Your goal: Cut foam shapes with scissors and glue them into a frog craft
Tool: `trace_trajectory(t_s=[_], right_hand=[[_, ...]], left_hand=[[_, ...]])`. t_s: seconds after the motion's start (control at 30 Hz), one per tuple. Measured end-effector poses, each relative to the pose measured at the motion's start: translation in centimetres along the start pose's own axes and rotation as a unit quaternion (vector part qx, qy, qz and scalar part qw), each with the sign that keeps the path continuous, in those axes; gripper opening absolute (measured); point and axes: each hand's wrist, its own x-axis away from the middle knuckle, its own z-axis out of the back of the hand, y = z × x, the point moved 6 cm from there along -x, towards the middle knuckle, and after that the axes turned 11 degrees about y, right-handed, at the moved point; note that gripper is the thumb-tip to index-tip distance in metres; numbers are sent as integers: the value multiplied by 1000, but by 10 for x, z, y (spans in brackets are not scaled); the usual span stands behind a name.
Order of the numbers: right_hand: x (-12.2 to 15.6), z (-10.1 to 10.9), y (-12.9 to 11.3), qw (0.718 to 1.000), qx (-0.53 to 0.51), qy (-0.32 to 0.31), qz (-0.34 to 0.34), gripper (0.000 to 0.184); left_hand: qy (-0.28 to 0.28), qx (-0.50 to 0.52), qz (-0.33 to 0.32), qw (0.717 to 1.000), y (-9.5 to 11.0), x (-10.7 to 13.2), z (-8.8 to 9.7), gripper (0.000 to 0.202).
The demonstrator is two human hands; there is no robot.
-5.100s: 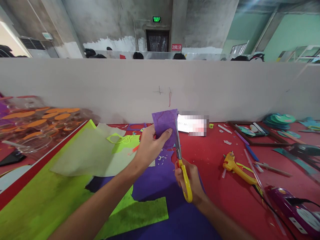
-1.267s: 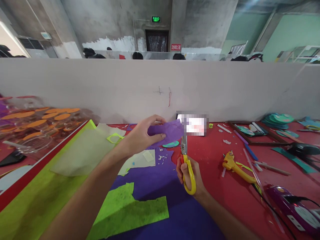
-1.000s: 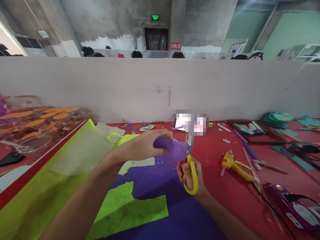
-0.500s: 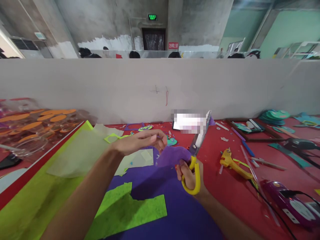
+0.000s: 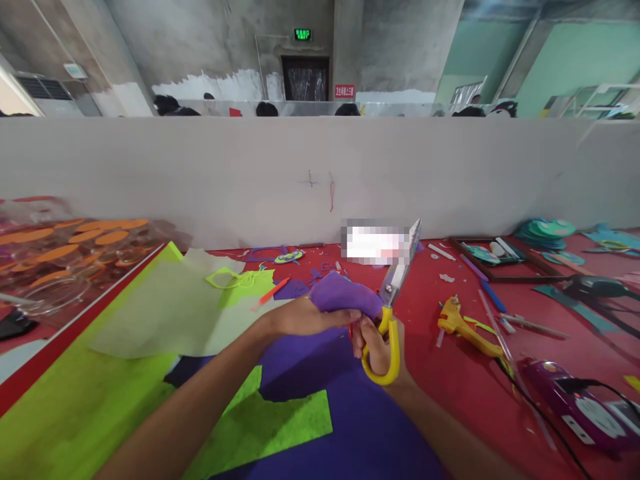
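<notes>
My right hand (image 5: 379, 347) is wrapped round the yellow handles of a pair of scissors (image 5: 395, 293). Their silver blades point up and away. A curved piece of purple felt (image 5: 343, 291) also meets the right hand's fingertips. From the left, my left hand (image 5: 313, 319) grips this felt, its thumb on the near side and its other fingers mostly hidden. Beneath both hands lies a large dark purple sheet (image 5: 370, 427), with a cut piece of lime-green felt (image 5: 285, 420) on it.
Pale and yellow-green sheets (image 5: 145, 327) cover the left side. An orange pen (image 5: 273, 292) lies beyond my left wrist. On the red table (image 5: 425, 300) at right are a yellow glue gun (image 5: 465, 327), a purple device (image 5: 575, 407) and a dark frame (image 5: 525, 273). Clear cups (image 5: 60, 287) crowd the far left.
My left hand has come down from above the purple felt and closed on its edge. The orange pen and a lime-green shape behind that hand have come into view. My right hand has barely moved.
</notes>
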Motion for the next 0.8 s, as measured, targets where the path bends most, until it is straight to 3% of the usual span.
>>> trace_trajectory(t_s=[0.1, 0.3, 0.5, 0.67, 0.8], right_hand=[[3, -7, 5, 996, -75, -13, -44, 46], [21, -29, 12, 969, -133, -164, -126, 57], [27, -36, 9, 971, -52, -217, -82, 68], [22, -29, 19, 985, 6, -169, -33, 64], [18, -23, 21, 987, 62, -147, 16, 58]], left_hand=[[178, -10, 34, 983, -5, 0, 26, 38], [342, 106, -13, 934, 3, 4, 60, 35], [403, 57, -8, 913, 12, 13, 68, 34], [459, -10, 9, 888, 12, 22, 71, 36], [470, -53, 4, 881, 23, 25, 67, 31]])
